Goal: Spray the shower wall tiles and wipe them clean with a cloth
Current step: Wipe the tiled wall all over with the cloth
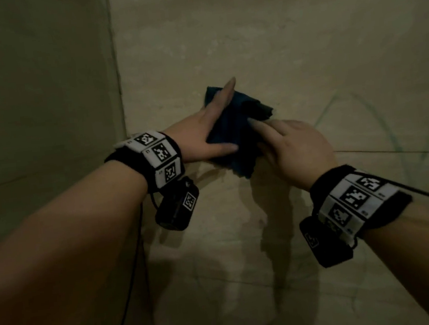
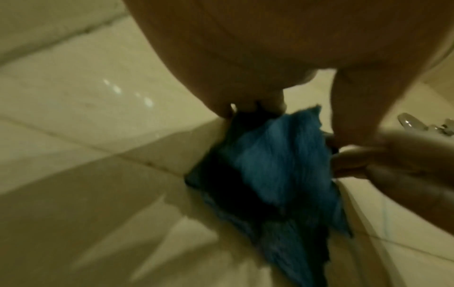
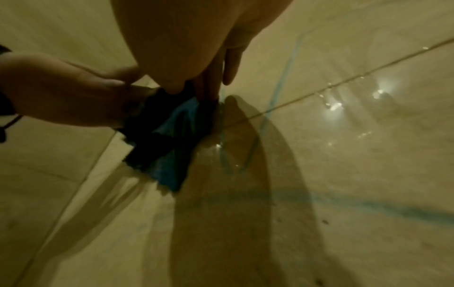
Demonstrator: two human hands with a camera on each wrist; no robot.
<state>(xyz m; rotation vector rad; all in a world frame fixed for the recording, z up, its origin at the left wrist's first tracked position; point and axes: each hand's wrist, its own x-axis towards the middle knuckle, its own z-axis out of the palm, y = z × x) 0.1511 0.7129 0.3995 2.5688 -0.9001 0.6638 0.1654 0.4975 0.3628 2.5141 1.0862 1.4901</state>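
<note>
cloth (image 1: 234, 133): dark blue, folded and crumpled, lying against the wall just right of the corner | wall tiles (image 1: 273, 35): large, glossy beige, wet, faintly blue-streaked to the cloth's right

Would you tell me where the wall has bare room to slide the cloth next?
Bare tile lies above the cloth and right of the right hand, toward the blue streaks. Crowded on the left: the left hand and corner seam close in.
</note>
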